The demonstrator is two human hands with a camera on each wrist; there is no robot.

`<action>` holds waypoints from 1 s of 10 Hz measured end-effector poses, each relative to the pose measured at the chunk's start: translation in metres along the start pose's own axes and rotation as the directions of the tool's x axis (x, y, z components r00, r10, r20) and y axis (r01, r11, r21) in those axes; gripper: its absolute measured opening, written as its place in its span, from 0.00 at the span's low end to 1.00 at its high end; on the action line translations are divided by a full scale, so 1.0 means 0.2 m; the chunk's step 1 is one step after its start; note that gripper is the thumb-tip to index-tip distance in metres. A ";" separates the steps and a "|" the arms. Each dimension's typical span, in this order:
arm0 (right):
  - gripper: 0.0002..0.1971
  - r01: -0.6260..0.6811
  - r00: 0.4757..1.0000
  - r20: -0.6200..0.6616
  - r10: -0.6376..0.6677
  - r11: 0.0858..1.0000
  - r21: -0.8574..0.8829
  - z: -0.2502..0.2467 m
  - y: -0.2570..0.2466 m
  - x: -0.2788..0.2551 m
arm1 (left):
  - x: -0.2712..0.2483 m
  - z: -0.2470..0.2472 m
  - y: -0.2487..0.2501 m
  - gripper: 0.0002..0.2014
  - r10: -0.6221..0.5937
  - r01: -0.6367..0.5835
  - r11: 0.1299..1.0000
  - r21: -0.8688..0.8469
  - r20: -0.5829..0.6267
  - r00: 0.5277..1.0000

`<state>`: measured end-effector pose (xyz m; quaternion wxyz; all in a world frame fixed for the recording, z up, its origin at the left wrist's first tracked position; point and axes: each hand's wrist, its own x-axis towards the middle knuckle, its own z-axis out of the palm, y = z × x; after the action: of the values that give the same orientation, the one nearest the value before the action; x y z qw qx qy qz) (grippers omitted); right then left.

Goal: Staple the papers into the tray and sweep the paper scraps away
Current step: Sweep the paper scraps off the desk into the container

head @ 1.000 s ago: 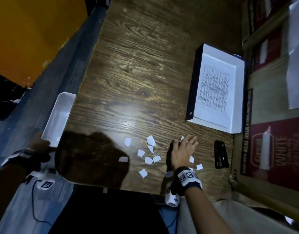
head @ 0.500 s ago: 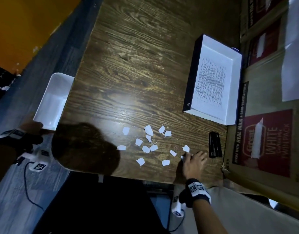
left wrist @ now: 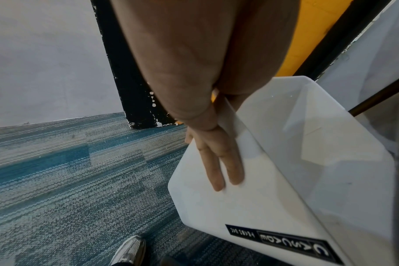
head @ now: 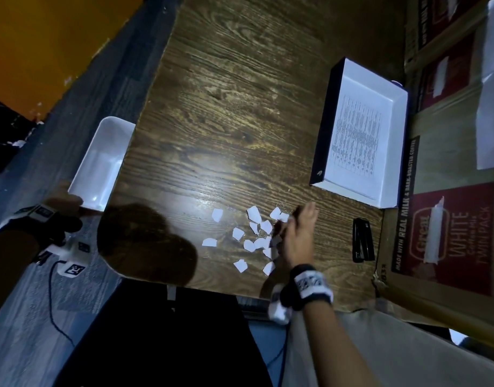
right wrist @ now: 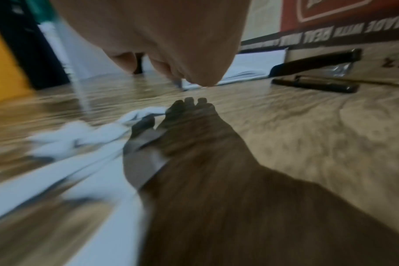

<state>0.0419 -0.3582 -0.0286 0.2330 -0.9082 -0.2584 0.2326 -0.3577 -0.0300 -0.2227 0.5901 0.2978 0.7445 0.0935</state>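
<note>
A dark wood-grain table (head: 240, 107) catches a bright patch of light near its middle. Beside it lies blue-grey striped carpet (left wrist: 68, 171), meeting a pale wall (left wrist: 46, 54) and a chipped black post (left wrist: 130, 90). Printed cardboard boxes (head: 449, 233) stand along the table's right edge.

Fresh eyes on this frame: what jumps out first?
The white paper scraps scattered near the wooden table's front edge, with the right hand flat against their right side. Next, the white bin that the left hand holds at the table's left edge.
</note>
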 end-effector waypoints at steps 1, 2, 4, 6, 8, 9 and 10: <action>0.32 -0.256 0.967 -0.027 0.255 0.964 -0.067 -0.11 0.06 0.29 | -0.35 0.05 0.16 0.29 0.036 -0.033 0.997 0.068 -0.047 0.998; 0.36 -0.305 0.951 0.018 0.308 0.947 -0.103 0.03 0.00 0.33 | -0.46 0.07 0.18 0.31 0.040 -0.043 0.999 0.027 0.096 0.995; 0.34 0.040 0.980 0.198 -0.028 0.998 -0.057 0.22 -0.26 0.09 | -0.47 0.06 0.14 0.24 0.163 -0.143 0.924 0.355 -0.027 0.986; 0.29 0.025 0.997 0.078 -0.019 0.997 -0.068 0.04 -0.02 0.10 | -0.54 0.06 0.20 0.19 0.145 -0.176 0.928 0.330 0.116 0.983; 0.33 -0.238 0.967 0.052 0.251 0.953 -0.189 0.12 -0.04 -0.02 | -0.55 0.07 0.22 0.21 0.206 -0.245 0.916 0.319 0.152 0.967; 0.35 -0.160 0.973 0.133 0.187 0.969 -0.189 0.30 -0.22 -0.11 | -0.54 0.03 0.22 0.24 0.171 -0.208 0.964 0.166 0.211 0.962; 0.34 -0.087 0.975 0.189 0.114 0.986 -0.143 0.40 -0.35 -0.16 | -0.53 0.00 0.21 0.26 0.124 -0.153 0.984 0.096 0.258 0.958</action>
<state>-0.0516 -0.2992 -0.0440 0.1327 -0.9064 -0.2488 0.3145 -0.3300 -0.0537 -0.1152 0.6534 0.3921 0.6453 0.0530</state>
